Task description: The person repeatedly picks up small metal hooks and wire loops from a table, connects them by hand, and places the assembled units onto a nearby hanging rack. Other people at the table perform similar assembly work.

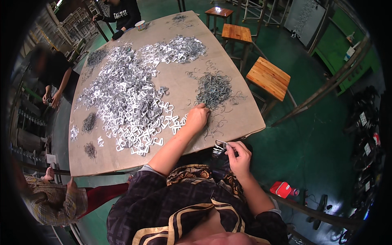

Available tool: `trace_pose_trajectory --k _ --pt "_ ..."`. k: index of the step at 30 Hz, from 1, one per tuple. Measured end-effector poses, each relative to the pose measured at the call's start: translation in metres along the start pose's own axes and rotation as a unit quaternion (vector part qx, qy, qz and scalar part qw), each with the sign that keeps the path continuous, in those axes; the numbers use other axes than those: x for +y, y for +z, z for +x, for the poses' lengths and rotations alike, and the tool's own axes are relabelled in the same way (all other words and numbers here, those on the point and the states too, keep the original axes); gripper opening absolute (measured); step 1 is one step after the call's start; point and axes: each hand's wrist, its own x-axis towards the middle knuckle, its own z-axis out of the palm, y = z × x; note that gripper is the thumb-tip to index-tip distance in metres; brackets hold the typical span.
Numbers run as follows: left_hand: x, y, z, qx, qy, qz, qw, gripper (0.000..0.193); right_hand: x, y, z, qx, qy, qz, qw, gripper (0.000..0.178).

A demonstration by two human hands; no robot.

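At the 7 o'clock edge of the wire pile (214, 87), the left hand (198, 117) is apparently picking, its grasp hidden.
At 5 o'clock, the right hand (239, 157) is pinching a bent metal piece (221, 141); the next move is probably calling for singling out one wire.

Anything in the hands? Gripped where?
Right hand: a bent metal piece, pinched near one end between thumb and fingers. Left hand: fingertips at the wire pile; can't tell if it holds anything.

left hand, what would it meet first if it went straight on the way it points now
Most likely the pile of thin, dark wire pieces: the left hand points at its near edge, though depth is unclear and it may already touch some.
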Motion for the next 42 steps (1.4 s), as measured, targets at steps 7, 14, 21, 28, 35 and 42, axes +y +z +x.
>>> trace_pose_trajectory --k 7,14,21,28,35,42 --pt "-0.008 -0.013 -0.01 -0.058 -0.026 -0.043 0.997 0.011 0.002 -0.002 -0.001 -0.011 -0.027 -0.01 1.0 0.006" --pt "0.005 -0.007 -0.008 -0.065 0.148 0.14 0.977 0.011 -0.001 0.0 -0.003 -0.013 -0.004 0.009 1.0 0.007" --pt "0.012 -0.006 0.007 -0.129 0.139 0.181 0.965 0.01 0.0 0.0 -0.004 -0.03 0.007 0.0 1.0 0.009" --pt "0.0 -0.041 0.003 -0.174 -0.091 -0.21 0.958 0.008 0.001 0.003 -0.005 -0.029 0.03 0.017 0.999 0.01" --pt "0.057 -0.082 -0.064 -0.137 -0.062 -0.49 0.859 0.01 -0.004 0.011 -0.006 -0.033 0.013 -0.001 0.999 0.009" --pt "0.072 -0.074 -0.086 -0.045 0.006 -0.433 0.9 0.011 -0.012 0.014 -0.007 -0.044 0.0 -0.013 0.999 0.009"
